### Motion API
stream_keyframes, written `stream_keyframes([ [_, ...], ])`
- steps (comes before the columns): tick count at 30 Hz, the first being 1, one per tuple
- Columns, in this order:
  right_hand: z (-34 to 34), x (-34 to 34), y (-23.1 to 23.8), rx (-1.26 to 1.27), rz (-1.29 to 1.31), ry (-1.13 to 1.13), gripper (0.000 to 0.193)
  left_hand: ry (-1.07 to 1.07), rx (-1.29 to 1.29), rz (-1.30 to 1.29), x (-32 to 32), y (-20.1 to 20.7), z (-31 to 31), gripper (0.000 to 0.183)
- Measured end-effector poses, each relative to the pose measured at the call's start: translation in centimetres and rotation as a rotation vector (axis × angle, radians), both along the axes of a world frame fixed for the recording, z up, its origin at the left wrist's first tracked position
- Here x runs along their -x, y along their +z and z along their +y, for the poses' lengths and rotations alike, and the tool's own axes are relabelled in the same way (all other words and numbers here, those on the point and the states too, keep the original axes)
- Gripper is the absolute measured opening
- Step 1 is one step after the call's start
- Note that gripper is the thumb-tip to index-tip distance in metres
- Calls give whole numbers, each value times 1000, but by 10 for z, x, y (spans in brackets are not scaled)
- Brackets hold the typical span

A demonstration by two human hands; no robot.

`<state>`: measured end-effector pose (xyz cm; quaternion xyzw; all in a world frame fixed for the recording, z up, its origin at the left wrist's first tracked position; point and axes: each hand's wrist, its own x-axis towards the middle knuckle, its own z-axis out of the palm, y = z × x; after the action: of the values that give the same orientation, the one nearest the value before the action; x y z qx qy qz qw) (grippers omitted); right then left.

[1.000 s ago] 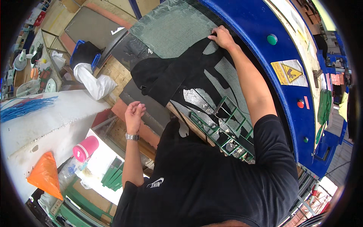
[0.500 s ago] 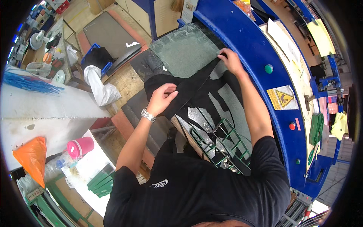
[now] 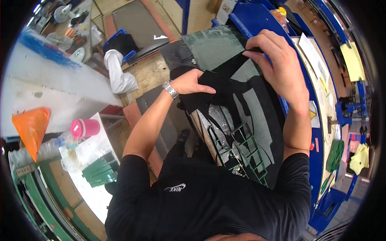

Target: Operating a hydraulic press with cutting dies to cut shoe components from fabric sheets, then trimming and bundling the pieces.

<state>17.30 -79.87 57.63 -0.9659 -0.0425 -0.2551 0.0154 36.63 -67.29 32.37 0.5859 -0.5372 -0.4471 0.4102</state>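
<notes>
A limp black sheet with cut-out openings [image 3: 225, 82] stretches between my hands over the work surface. My right hand [image 3: 277, 64] pinches its far corner between thumb and fingers, lifting it a little. My left hand [image 3: 191, 83], with a metal-band watch at the wrist, grips the sheet's left part; the thumb lies on top and the other fingertips are hidden. Under the sheet, grey-green board [image 3: 257, 120] shows through the gaps. Close to my body sits a green cutting-die frame [image 3: 251, 150] with several compartments. A dull green slab [image 3: 213, 46] lies beyond the sheet.
A blue machine beam [image 3: 251, 20] curves along the right side. At left stand a white partition [image 3: 48, 94] and a white table [image 3: 100, 193] with a pink container [image 3: 85, 128] and green pieces [image 3: 100, 170]. A blue crate [image 3: 128, 55] holds black material at the back left.
My right hand has come closer and to the right, still pinching the sheet's corner. My left hand has shifted right and slightly up, its thumb now stretched out. The view has turned somewhat.
</notes>
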Motion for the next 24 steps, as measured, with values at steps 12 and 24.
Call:
stream_keyframes([
  [12, -6, -18, -15, -185, 76, 34, 10, 239, 105, 69, 106, -51, 212, 37],
  [24, 167, -164, -219, -403, 490, 540, 12, 1236, 31, 226, 309, -131, 483, 35],
])
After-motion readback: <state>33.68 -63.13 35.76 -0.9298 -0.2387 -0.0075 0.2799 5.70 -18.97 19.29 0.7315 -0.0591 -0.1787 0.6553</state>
